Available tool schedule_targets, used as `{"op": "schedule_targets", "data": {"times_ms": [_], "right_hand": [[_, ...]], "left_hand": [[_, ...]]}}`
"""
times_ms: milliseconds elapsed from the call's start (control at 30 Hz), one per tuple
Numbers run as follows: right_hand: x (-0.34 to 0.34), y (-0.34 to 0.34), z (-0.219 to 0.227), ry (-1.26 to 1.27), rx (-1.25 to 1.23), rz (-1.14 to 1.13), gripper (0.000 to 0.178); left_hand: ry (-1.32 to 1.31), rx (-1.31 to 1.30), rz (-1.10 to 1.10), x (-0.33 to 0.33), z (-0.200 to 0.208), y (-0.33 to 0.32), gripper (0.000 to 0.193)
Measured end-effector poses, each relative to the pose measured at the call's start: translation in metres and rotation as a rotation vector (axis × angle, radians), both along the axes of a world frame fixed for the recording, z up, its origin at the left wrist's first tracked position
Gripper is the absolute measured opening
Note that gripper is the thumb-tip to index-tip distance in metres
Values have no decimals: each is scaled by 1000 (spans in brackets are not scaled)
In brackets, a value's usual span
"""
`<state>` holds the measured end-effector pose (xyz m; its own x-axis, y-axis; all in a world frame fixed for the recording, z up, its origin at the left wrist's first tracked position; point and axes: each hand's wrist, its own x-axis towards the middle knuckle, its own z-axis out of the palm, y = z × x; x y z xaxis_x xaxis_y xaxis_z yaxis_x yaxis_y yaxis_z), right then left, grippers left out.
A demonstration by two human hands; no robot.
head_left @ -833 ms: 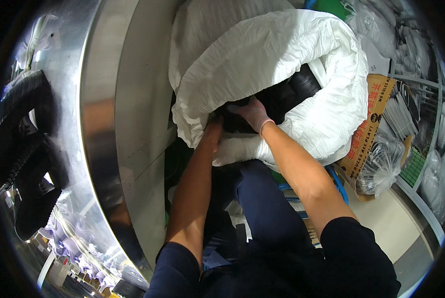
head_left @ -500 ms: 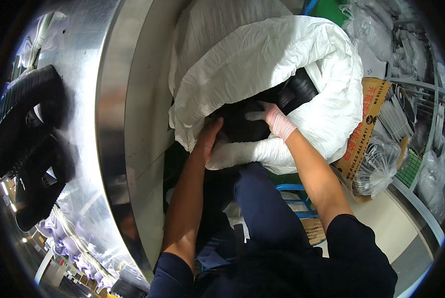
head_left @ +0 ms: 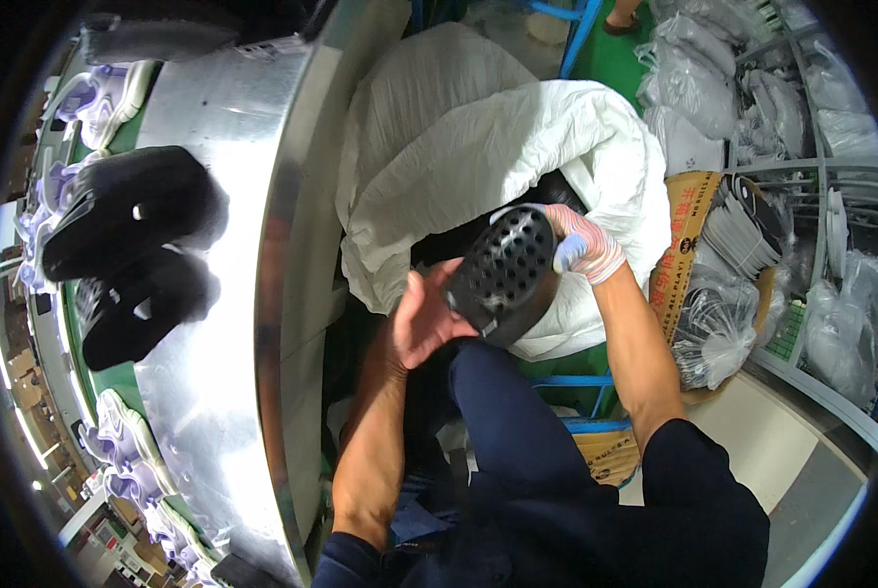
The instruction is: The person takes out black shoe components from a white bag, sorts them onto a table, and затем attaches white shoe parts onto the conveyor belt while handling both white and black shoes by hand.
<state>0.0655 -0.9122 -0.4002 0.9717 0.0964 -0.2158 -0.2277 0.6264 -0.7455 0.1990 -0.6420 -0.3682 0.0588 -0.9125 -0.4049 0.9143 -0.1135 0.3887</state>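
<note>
My right hand (head_left: 590,245), in a striped knit glove with pale fingertips, grips the upper right end of a black shoe-shaped piece (head_left: 510,263) with rows of round holes. The piece is tilted in front of the white sack's mouth. My bare left hand (head_left: 427,318) is open at its lower left end, thumb apart, the other fingers partly behind the piece. The rolled-down white sack (head_left: 596,127) stands just beyond my hands, with more black pieces (head_left: 558,191) inside, mostly in shadow.
On the left, a metal table (head_left: 228,127) bears two dark shoe-shaped pieces (head_left: 145,211). White-and-lilac shoes (head_left: 125,446) line its far side. To the right are an open carton (head_left: 689,206) and a rack (head_left: 821,167) with plastic-bagged goods. A blue frame (head_left: 581,423) is beside my leg.
My right hand has come up out of the sack with the black holed piece. My left hand has left the sack's rim and turned palm up beside the piece. The view has shifted left.
</note>
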Motion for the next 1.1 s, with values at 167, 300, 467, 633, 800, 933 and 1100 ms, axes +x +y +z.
{"op": "schedule_targets", "data": {"times_ms": [167,300,467,633,800,933,1100], "right_hand": [[17,7,108,-110,-347,154,103],[11,64,190,-40,-693,-231,90],[5,172,328,90,-569,-388,126],[41,244,410,-122,-1055,-411,130],[92,213,449,-126,-943,-535,97],[144,177,446,-232,-1039,-507,94],[209,144,384,-241,-1023,-528,99]], "left_hand": [[-10,-9,-47,-9,85,-6,122],[48,-32,225,-25,161,21,123],[-83,-90,557,-21,278,73,126],[-289,-86,766,2,371,89,120],[-797,173,502,72,396,94,102],[-845,307,327,167,416,78,101],[-1092,310,-65,272,430,51,99]]}}
